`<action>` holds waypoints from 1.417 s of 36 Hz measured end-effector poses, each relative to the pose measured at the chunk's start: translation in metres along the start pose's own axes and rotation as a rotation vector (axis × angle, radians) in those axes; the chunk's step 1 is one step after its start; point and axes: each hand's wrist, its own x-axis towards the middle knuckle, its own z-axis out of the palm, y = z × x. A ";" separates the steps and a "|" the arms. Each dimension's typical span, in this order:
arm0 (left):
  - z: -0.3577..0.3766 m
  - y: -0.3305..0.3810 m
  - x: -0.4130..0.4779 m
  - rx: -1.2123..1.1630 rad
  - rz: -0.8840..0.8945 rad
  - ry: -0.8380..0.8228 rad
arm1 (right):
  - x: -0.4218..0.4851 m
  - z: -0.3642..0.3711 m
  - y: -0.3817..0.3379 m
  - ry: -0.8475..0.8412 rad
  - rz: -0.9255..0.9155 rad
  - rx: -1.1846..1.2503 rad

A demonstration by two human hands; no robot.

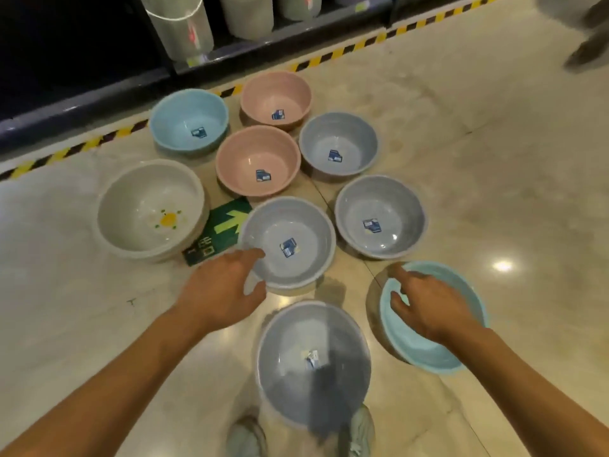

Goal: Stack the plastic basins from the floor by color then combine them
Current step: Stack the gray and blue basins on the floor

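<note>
Several plastic basins stand on the floor. Grey-blue ones: one (313, 364) near my feet, one in the middle (286, 242), one to its right (380, 216), one farther back (338, 145). Two pink basins (258, 159) (276, 98) and a light blue one (188, 122) stand behind. A turquoise basin (431, 341) at the right is tilted, its left rim raised. My right hand (428, 308) holds it, thumb inside and index finger across the rim. My left hand (224, 285) is spread at the middle grey-blue basin's near-left rim, index finger over it, thumb below.
A larger beige basin (151, 209) with a flower print stands at the left. A green arrow sticker (217, 232) lies on the floor. Behind runs a dark shelf base (99, 100) with yellow-black tape and grey bins (184, 28). Another person's foot (586, 51) is at top right.
</note>
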 end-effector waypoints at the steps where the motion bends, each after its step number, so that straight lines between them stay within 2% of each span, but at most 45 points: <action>1: 0.034 -0.011 0.005 0.013 -0.012 -0.018 | 0.013 0.035 0.005 -0.009 0.003 0.001; 7: 0.183 -0.071 0.033 0.068 -0.024 -0.066 | 0.062 0.183 0.038 -0.039 0.006 -0.010; 12: 0.295 -0.119 0.049 0.030 0.018 -0.084 | 0.087 0.285 0.063 0.005 -0.049 0.019; 15: 0.336 -0.141 0.053 0.012 0.061 -0.077 | 0.089 0.326 0.079 -0.001 -0.087 0.054; 19: 0.370 -0.156 0.047 -0.073 0.091 -0.098 | 0.080 0.360 0.089 0.085 -0.137 0.173; 23: 0.385 -0.157 0.026 -0.200 0.061 -0.089 | 0.063 0.370 0.086 0.128 -0.147 0.255; 29: 0.400 -0.145 -0.022 -0.376 -0.002 -0.122 | 0.037 0.380 0.082 0.060 -0.097 0.372; 36: 0.409 -0.139 -0.042 -0.493 -0.051 -0.066 | 0.038 0.383 0.077 0.142 -0.072 0.439; 42: 0.369 -0.135 -0.030 -0.522 0.001 0.061 | 0.048 0.352 0.070 0.278 -0.107 0.429; 51: 0.284 -0.143 0.025 -0.441 0.019 0.253 | 0.098 0.262 0.054 0.431 -0.207 0.420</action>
